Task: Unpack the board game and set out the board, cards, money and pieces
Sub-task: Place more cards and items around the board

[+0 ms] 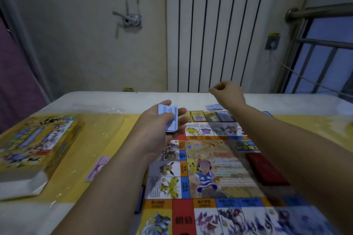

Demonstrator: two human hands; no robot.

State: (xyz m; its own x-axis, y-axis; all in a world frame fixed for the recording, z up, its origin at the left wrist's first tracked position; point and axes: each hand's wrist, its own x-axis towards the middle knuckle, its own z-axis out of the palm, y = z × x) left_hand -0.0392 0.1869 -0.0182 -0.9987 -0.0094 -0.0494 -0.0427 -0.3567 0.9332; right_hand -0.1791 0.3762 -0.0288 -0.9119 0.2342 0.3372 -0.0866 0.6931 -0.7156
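Game board (pixel 219 168) lies unfolded and flat on the table (pixel 114 99), its printed squares face up, taking up the near right part of the tabletop. The left hand (pixel 158 128) hovers over the board's far left corner, palm turned up, fingers and thumb curled round a stack of blue money notes (pixel 171 118). The right hand (pixel 227 91) is raised above the far edge of the table, clear of the surface, its fingers curled into a loose fist with the thumb tip against the forefinger; blur hides whether anything small sits between them. Below that wrist, a few more blue notes (pixel 214 107) lie on the white tabletop just beyond the board. A row of cards (pixel 198 116) lies side by side along the board's far edge. A red deck (pixel 267 170) rests on the board's right side, partly behind the right forearm. A pink note (pixel 98 168) lies on the yellow surface left of the board. Further left stands the game box (pixel 36 139), with clear plastic wrap (pixel 103 120) spread between it and the board. A white radiator (pixel 210 25) stands against the wall behind the table.
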